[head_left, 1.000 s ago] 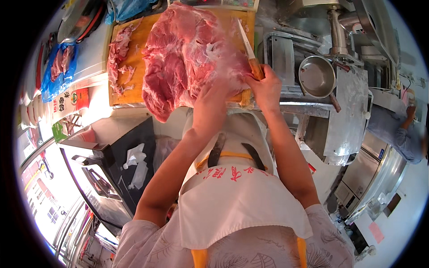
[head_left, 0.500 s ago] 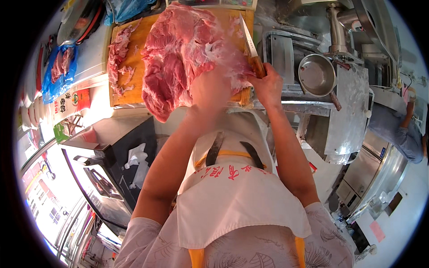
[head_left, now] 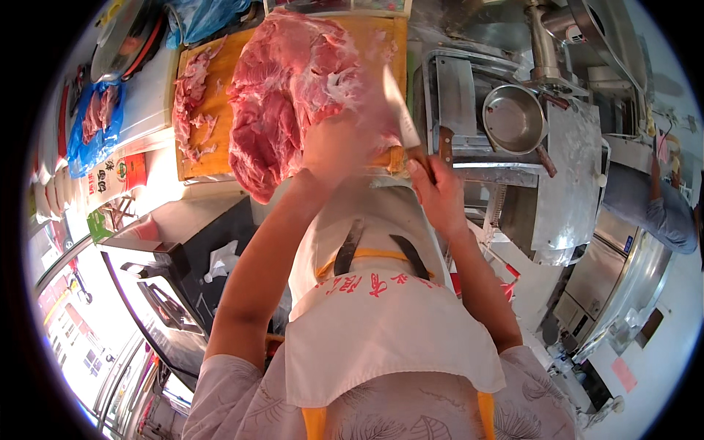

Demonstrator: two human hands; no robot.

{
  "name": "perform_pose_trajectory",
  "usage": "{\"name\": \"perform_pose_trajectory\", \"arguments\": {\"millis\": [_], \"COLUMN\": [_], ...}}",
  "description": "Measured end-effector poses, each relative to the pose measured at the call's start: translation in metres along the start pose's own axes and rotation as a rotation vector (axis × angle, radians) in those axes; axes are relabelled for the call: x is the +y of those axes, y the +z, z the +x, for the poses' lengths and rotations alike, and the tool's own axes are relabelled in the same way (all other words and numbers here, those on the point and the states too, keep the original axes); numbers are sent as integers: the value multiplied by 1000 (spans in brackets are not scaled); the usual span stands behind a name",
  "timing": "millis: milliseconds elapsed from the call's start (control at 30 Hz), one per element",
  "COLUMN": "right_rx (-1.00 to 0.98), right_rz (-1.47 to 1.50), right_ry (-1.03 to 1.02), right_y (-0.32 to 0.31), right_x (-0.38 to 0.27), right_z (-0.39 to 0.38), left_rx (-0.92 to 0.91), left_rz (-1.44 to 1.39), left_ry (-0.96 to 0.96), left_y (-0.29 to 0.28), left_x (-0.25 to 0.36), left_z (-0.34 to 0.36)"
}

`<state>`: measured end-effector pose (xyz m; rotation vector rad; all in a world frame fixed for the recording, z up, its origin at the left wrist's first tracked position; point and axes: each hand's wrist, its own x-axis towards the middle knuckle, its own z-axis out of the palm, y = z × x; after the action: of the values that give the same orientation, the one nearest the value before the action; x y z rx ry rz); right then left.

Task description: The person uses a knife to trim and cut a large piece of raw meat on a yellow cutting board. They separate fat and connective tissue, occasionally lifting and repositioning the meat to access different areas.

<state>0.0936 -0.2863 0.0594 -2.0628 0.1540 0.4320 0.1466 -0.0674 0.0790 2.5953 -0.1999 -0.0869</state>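
Note:
A large slab of raw pork [head_left: 282, 95] lies across the wooden cutting board [head_left: 220, 161], hanging a little over the near edge. My left hand [head_left: 328, 150] rests against the near right part of the meat; a blur hides its fingers. My right hand [head_left: 438, 192] is wrapped round the handle of a knife [head_left: 405, 121] to the right of the board. The blade points away from me and slightly left, beside the meat's right edge. Several meat trimmings [head_left: 192, 95] lie along the left side of the board.
Right of the board, a metal tray [head_left: 480, 147] holds a flat blade with a brown riveted handle [head_left: 445, 144]. A steel pot [head_left: 515, 121] stands there, with a meat grinder [head_left: 544, 51] behind. A blue bag with meat [head_left: 95, 121] sits left. Another person [head_left: 653, 209] is far right.
My right hand has drawn the knife toward me, uncovering the brown handle in the tray. My left hand has shifted slightly left and stays at the meat.

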Motion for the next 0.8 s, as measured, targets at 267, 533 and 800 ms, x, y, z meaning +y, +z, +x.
{"name": "perform_pose_trajectory", "arguments": {"millis": [267, 533, 800], "right_rx": [-15, -34, -70], "right_rz": [-38, -170, -157], "right_ry": [-180, -228, -250], "right_y": [14, 24, 18], "right_x": [5, 24, 15], "right_z": [-11, -7, -10], "left_rx": [127, 217, 241], "left_rz": [-129, -112, -189], "left_ry": [-70, -64, -122], "left_y": [31, 45, 40], "left_x": [-29, -41, -33], "left_z": [-6, -2, -11]}}
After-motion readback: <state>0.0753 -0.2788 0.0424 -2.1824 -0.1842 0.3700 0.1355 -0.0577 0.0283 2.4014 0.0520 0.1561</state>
